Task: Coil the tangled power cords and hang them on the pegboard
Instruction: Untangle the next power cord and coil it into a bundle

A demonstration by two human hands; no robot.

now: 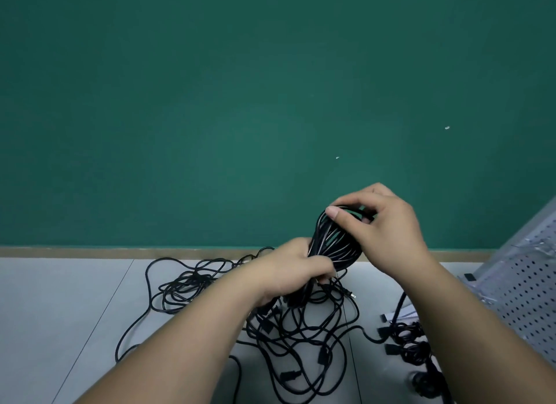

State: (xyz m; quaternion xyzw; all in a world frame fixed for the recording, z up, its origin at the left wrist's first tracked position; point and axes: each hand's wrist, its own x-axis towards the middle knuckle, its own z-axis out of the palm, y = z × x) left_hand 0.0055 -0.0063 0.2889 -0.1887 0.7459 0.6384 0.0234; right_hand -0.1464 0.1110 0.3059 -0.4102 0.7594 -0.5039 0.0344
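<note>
Left hand (296, 268) grips the lower end of the black cord coil (334, 241) and right hand (382, 232) pinches its top loops, with the coil held above the tangled cords (301, 337) on the floor. The cord looks light, floppy and springy, so it's best clamped across all loops just above the left grip. No container in view; the pegboard (529, 283) leans well right of both grips.

Forearms bare; left hand (296, 265) and right hand (388, 232) bare too; thumbnail (332, 213) trimmed short

Green wall (210, 102) meets tan skirting (90, 252), grey tiles (60, 307).
</note>
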